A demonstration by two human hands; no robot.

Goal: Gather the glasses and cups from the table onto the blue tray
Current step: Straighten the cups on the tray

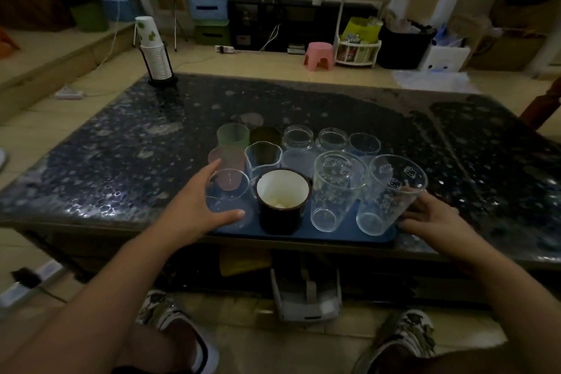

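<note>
A person's left hand (194, 206) curls its grip around a short clear glass (228, 194) at the near left corner of the blue tray (303, 235), thumb in front and fingers behind, though whether the grip presses tight is hard to tell; the right hand (431, 218) cups its grip against the outer wall of a tall printed glass (391, 194) at the tray's near right corner, fingers spread along the side. Between them stand a dark enamel mug (283, 202) with a white inside and a second tall printed glass (335, 191). Behind these, packed close, sit a pink cup (226, 158), a green cup (232, 135), a flower-rimmed glass (262, 156), a dark cup (265, 134) and three clear jars (331, 140). The tray lies at the near edge of the dark speckled bench (121, 155), with a rack of paper cups (155, 48) at its far left corner. Every loose vessel appears gathered, so the step looks like seating the two corner glasses: best set flat, clear of the rim, without knocking their neighbours.
</note>
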